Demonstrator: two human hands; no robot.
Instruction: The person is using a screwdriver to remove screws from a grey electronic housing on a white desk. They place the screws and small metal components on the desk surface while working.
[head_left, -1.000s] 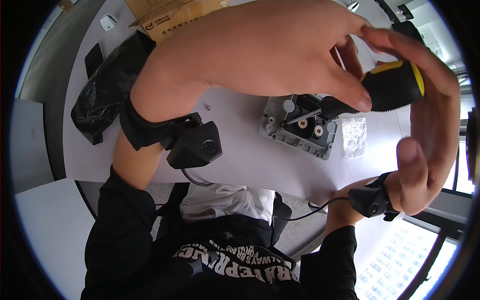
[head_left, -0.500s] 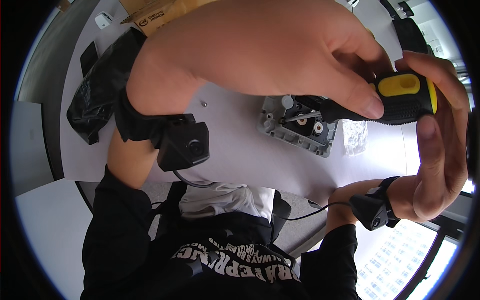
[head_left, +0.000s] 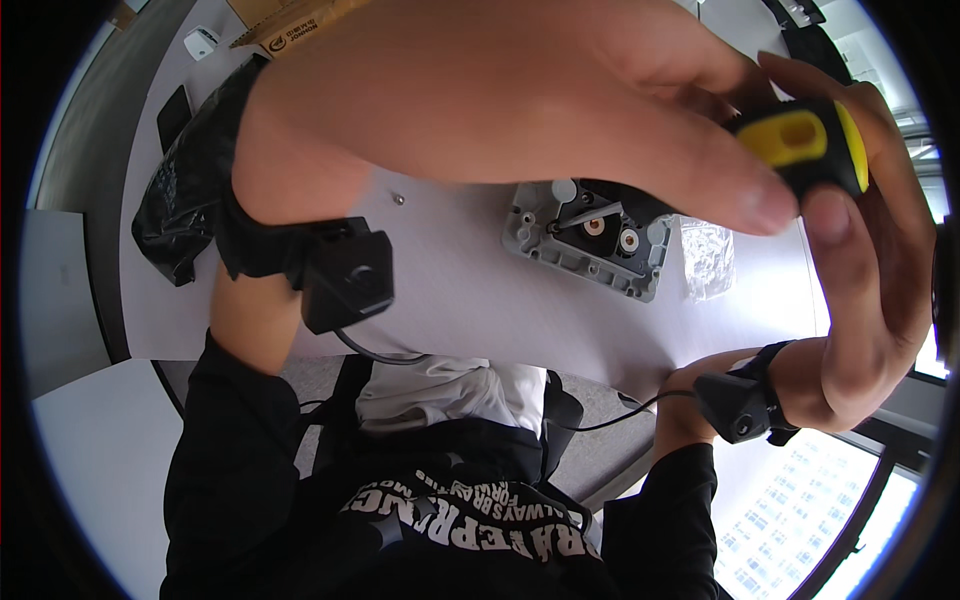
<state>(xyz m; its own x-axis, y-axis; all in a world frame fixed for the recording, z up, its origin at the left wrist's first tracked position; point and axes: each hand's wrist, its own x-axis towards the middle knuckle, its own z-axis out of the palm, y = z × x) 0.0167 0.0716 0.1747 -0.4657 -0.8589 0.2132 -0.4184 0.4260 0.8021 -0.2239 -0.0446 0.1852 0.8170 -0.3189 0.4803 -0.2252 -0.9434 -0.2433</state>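
A screwdriver (head_left: 790,140) with a black and yellow handle slants across the right half of the head view. My left hand (head_left: 560,100) reaches over from the left, its thumb and fingers closed around the front of the handle. At the handle's butt end, my right hand (head_left: 870,240) has its fingers curled around it, thumb pressed to its near side. The metal shaft points left, and its tip meets the left part of a grey plastic housing (head_left: 635,288) with a black inner piece and two round metal-rimmed holes. My left hand hides the far side of the housing.
A small screw (head_left: 399,199) lies on the table left of the housing. A clear plastic bag (head_left: 708,262) is to its right. Farther left are a black plastic bag (head_left: 180,215), a dark phone (head_left: 173,115), a white plug-like block (head_left: 200,42) and a cardboard box (head_left: 290,30).
Both hands and the screwdriver's handle have shifted up and slightly left, so the tool is more steeply tilted. The housing appears slightly higher and farther left in the picture.
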